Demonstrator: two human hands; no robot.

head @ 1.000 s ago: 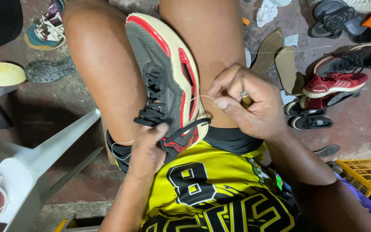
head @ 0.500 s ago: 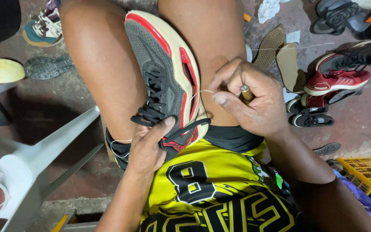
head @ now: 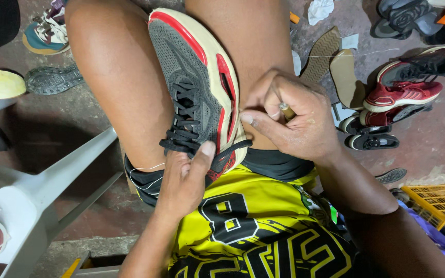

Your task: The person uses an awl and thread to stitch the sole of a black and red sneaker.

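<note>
The left hand [head: 184,177] grips the heel end of a grey sneaker [head: 197,92], thumb pressed flat on the collar, fingers wrapped underneath. The sneaker sits wedged between the knees, its long axis running away from the body, sole edge facing right. Just beside that edge, the right hand [head: 289,121] pinches a small tool [head: 286,110] with fingers pressed together. Farther off, red shoes [head: 403,95] lie on the floor [head: 428,149].
</note>
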